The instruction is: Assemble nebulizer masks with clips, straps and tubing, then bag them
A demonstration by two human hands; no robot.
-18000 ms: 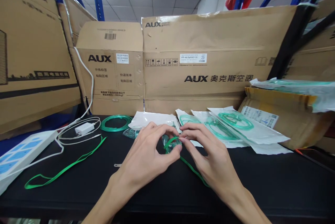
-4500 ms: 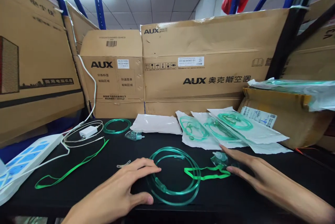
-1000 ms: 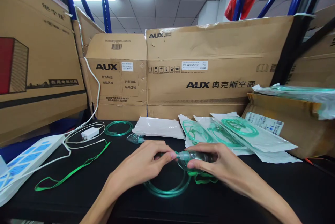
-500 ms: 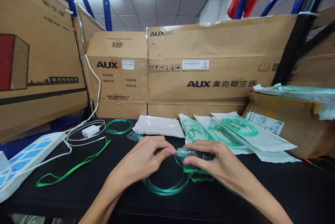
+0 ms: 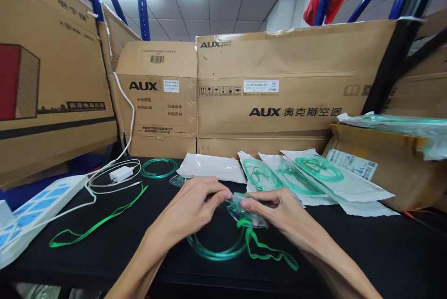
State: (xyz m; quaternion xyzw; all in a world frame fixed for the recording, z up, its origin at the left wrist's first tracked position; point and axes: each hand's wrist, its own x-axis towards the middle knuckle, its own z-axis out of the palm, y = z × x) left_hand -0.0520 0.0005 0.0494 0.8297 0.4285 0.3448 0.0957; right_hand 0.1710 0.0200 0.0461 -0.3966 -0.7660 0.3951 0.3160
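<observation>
Both hands meet over the middle of the black table (image 5: 366, 252). My right hand (image 5: 275, 213) is closed round a clear plastic oxygen mask (image 5: 244, 213) and lifts it just off the table. A green elastic strap (image 5: 268, 252) hangs from the mask in a loop. My left hand (image 5: 193, 210) pinches the end of the green tubing at the mask's connector (image 5: 235, 196). The rest of the tubing lies in a coil (image 5: 216, 248) on the table under the hands.
Sealed white pouches (image 5: 314, 175) holding green tubing fan out behind the hands, with an opened pouch (image 5: 211, 168) beside them. At left lie a loose green strap (image 5: 98, 227), a second tubing coil (image 5: 159, 168), a white charger with cable (image 5: 120, 174) and a power strip (image 5: 38, 206). Cardboard boxes (image 5: 279, 84) wall the back.
Over the last second my right hand has raised and tipped the mask, and its green strap now hangs lower and further right. My left hand stays pinched at the connector.
</observation>
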